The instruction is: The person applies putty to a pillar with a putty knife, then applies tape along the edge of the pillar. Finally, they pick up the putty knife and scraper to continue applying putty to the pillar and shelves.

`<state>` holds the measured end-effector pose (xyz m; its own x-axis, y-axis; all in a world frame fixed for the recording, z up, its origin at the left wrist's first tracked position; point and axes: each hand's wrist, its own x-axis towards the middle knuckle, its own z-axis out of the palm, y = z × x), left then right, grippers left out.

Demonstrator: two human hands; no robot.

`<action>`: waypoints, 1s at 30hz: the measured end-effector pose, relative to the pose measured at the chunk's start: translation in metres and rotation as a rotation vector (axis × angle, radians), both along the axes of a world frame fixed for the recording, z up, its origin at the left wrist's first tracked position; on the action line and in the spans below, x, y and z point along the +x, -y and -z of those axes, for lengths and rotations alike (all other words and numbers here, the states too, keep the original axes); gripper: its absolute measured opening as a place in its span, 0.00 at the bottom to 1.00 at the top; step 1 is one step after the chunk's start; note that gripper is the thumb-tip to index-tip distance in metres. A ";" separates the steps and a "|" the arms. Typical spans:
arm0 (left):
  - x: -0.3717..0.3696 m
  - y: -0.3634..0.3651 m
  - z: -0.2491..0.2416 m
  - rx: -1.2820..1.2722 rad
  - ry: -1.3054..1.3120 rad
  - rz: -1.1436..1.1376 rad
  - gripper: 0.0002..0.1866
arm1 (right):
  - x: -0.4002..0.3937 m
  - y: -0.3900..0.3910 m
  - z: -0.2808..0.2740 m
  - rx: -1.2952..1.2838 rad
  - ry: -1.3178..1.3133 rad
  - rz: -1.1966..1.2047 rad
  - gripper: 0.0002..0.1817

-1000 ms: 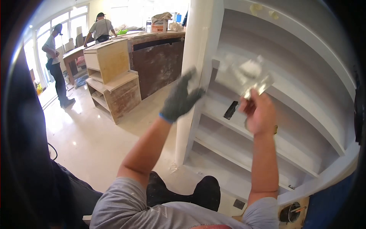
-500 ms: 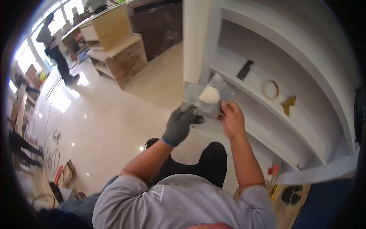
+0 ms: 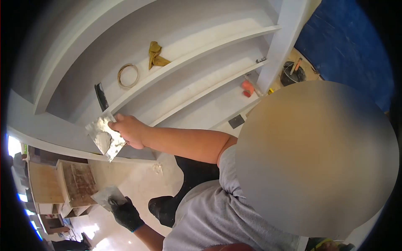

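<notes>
My bare right hand (image 3: 132, 130) grips a flat metal plate (image 3: 116, 144) that carries a lump of white paste (image 3: 103, 141), at the end of the white curved shelves (image 3: 188, 54). Lower in the view, my left hand (image 3: 126, 215), in a dark grey glove, is closed on a thin metal scraper (image 3: 106, 195), held over the floor and apart from the plate. On the shelf near my right hand lie a black strip (image 3: 101, 97), a ring of tape (image 3: 120, 78) and a crumpled brown piece (image 3: 155, 54).
A red object (image 3: 247, 88) lies on a lower shelf, with a dark square (image 3: 236, 121) nearby. Beyond the shelf end are a black bucket (image 3: 293, 73) and a blue sheet (image 3: 347, 42). Wooden cabinets (image 3: 77, 182) stand at lower left. A large blurred round shape covers the right.
The view has swung round towards the shelves. My hands, which were close together, have moved apart, the plate with white paste in my right and the scraper in my left.
</notes>
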<state>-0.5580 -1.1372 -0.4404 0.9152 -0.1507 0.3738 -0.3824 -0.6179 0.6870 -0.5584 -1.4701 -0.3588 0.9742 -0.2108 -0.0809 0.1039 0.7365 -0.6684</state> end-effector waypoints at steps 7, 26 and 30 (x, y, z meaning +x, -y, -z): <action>-0.021 0.049 -0.056 -0.902 -0.453 0.153 0.16 | -0.024 -0.006 0.018 0.021 0.117 0.014 0.19; 0.006 0.066 -0.133 -0.028 0.175 -0.131 0.13 | 0.039 0.116 -0.027 -1.007 0.281 0.220 0.21; 0.032 0.061 -0.153 0.362 0.547 -0.101 0.10 | 0.063 0.159 -0.054 -0.411 0.079 0.055 0.19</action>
